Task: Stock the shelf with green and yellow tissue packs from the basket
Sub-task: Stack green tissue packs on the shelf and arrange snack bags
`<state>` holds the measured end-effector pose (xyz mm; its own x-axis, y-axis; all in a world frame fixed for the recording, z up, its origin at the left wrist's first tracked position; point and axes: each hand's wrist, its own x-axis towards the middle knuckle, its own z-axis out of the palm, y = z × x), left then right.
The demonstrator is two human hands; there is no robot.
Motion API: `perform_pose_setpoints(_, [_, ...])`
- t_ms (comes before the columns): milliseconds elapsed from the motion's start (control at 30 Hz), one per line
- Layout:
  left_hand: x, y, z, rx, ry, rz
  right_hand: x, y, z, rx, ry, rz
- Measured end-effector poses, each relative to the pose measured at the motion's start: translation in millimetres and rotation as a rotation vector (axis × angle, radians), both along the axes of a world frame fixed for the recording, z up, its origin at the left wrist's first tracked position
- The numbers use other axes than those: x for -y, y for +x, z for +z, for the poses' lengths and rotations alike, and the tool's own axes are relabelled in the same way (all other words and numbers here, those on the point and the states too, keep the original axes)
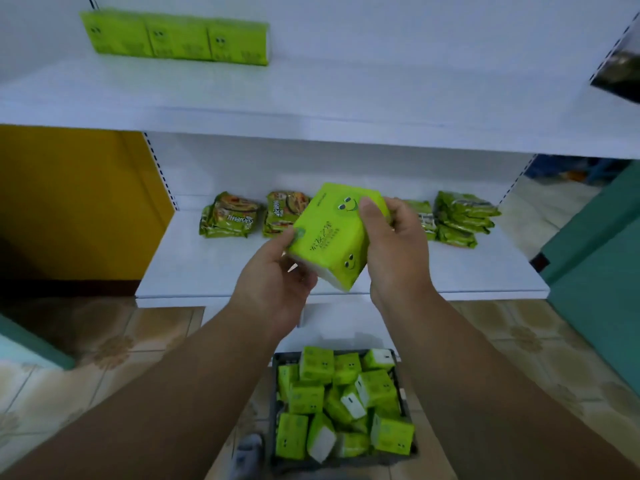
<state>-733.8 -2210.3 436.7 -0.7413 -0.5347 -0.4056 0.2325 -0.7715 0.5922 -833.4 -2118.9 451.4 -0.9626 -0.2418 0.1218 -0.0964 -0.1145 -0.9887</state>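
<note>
I hold one green tissue pack (329,233) tilted in the air in front of the lower shelf (207,268). My left hand (277,275) grips its lower left end and my right hand (394,244) grips its right side, thumb on the top face. Below, a dark basket (403,379) on the floor holds several more green packs (346,400). Three green packs (176,38) stand in a row at the back left of the upper shelf (311,98).
Green noodle packets (230,216) lie along the back of the lower shelf, more of them stacked at the right (460,218). A yellow wall panel (76,199) is at the left and teal furniture (602,251) at the right. Tiled floor surrounds the basket.
</note>
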Motion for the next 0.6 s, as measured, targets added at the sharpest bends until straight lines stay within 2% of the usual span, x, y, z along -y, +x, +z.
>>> perform_pose_setpoints(133, [-4.4, -4.3, 27.9, -0.094, -0.198, 0.201, 11.6, 16.9, 19.1, -0.082, 0.035, -0.121])
perform_pose_setpoints(200, [-2.5, -7.7, 49.3, -0.069, -0.283, 0.249, 17.2, 24.7, 32.2, -0.185, 0.094, -0.135])
perform_pose_setpoints(300, [11.0, -14.7, 85.7, -0.014, -0.406, 0.169, 27.0, 25.2, 57.2, -0.335, 0.086, -0.114])
perform_pose_setpoints(433, [45.6, -23.8, 127.7, 0.010, -0.532, 0.080, 52.7, 11.5, 91.2, -0.403, 0.134, -0.038])
perform_pose_setpoints(600, [104.8, -42.8, 150.1, 0.188, -0.914, 0.026, 95.2, -14.2, 116.8, -0.503, 0.215, 0.044])
